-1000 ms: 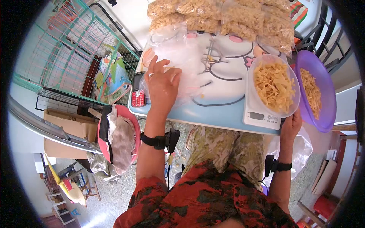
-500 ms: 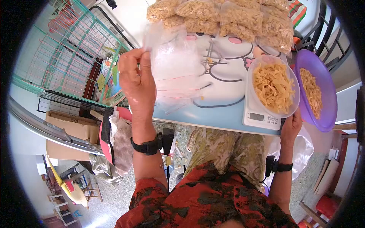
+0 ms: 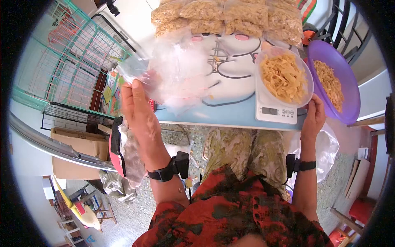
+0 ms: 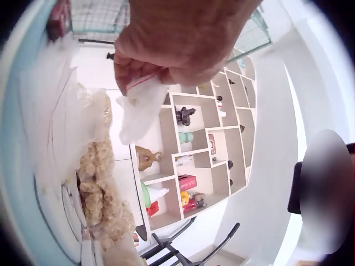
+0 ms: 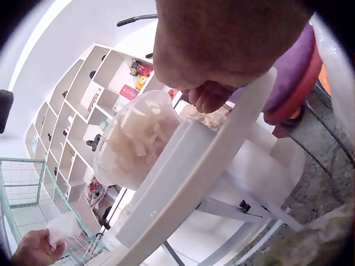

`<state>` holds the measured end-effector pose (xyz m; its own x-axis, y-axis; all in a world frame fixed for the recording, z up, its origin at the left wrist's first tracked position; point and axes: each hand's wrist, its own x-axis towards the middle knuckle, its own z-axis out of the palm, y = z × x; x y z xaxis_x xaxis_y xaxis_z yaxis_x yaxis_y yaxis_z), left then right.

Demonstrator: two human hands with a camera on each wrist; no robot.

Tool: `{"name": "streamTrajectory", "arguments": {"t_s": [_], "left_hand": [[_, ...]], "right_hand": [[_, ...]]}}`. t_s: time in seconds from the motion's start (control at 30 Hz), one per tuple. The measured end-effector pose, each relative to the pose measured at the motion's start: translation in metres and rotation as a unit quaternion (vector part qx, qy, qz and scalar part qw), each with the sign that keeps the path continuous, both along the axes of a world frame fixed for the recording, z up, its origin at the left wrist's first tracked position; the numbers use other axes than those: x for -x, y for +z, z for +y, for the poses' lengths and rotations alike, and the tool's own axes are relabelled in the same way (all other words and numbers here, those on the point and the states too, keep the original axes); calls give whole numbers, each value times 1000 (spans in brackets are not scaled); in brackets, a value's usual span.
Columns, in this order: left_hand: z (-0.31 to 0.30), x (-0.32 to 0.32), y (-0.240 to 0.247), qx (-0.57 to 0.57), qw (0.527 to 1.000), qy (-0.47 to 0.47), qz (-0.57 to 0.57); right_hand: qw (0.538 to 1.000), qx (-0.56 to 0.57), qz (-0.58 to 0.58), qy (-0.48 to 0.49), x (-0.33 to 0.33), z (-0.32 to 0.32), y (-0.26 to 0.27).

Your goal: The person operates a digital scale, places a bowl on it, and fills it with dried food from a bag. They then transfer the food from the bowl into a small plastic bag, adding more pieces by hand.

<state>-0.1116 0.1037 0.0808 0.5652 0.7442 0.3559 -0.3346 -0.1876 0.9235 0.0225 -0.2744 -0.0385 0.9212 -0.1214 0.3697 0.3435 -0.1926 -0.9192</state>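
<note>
In the head view my left hand [image 3: 142,119] pinches a clear zip-top plastic bag [image 3: 133,70] at one edge, raised over the table's left side. The left wrist view shows the red zip line of this bag [image 4: 143,105] beside my fingertips. More flat clear bags [image 3: 177,78] lie spread on the table. My right hand [image 3: 312,119] rests at the table's front edge, beside a white digital scale [image 3: 263,117]. On that scale sits a clear plastic bowl [image 3: 308,88] of flat yellowish strips [image 3: 284,78]. The right fingers are partly hidden in the right wrist view.
Filled bags [image 3: 242,20] are stacked along the table's back. A purple basin [image 3: 352,94] with more pieces stands right of the scale. Left of the table is a green wire cage [image 3: 78,61]. A red phone [image 3: 152,104] is partly hidden behind the left hand.
My left hand has gone from over the spread bags to the left, lifting one bag off with it. The right hand has stayed by the scale; the head view has shifted slightly.
</note>
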Motion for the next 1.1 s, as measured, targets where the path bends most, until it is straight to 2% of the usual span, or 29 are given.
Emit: {"name": "streamTrajectory", "arguments": {"t_s": [0.07,0.1,0.2,0.27,0.33,0.43,0.57,0.67,0.77,0.87,0.9,1.0,1.03,1.07,1.1], "left_hand": [[17,2,-23,16,998,-15,60],[9,-10,-25,134,991,-11,12],[16,-21,-31,117,991,-64,-12],[19,-27,-33,89,994,-60,7],[10,-29,-25,90,993,-74,34],[-4,-25,-18,117,988,-97,17],[-22,-10,-8,157,979,-128,-5],[-48,5,4,197,971,-133,-17],[-78,24,14,210,965,-155,17],[-107,42,9,162,967,-185,70],[-114,47,5,136,964,-188,126],[-136,59,-17,-105,971,-176,121],[-141,65,-11,-232,945,-174,148],[-144,68,-14,-280,930,-200,130],[-146,69,-18,-326,911,-225,112]], "right_hand": [[1000,-15,-9,3,0,-1,2],[1000,-20,-12,8,-3,-4,-3],[999,-34,-15,25,1,-5,-4],[999,-40,-13,21,9,-8,0],[999,-48,-11,5,22,-6,13],[996,-78,-42,10,47,-7,44],[988,-64,0,138,87,1,88],[968,13,20,251,115,31,115],[950,25,-12,312,118,61,110],[941,-52,67,327,133,88,104],[932,-65,87,346,138,90,105],[902,-108,142,392,152,93,106],[893,-126,157,402,155,94,105],[883,-144,171,412,158,93,103],[897,-113,166,394,159,92,99]]}}
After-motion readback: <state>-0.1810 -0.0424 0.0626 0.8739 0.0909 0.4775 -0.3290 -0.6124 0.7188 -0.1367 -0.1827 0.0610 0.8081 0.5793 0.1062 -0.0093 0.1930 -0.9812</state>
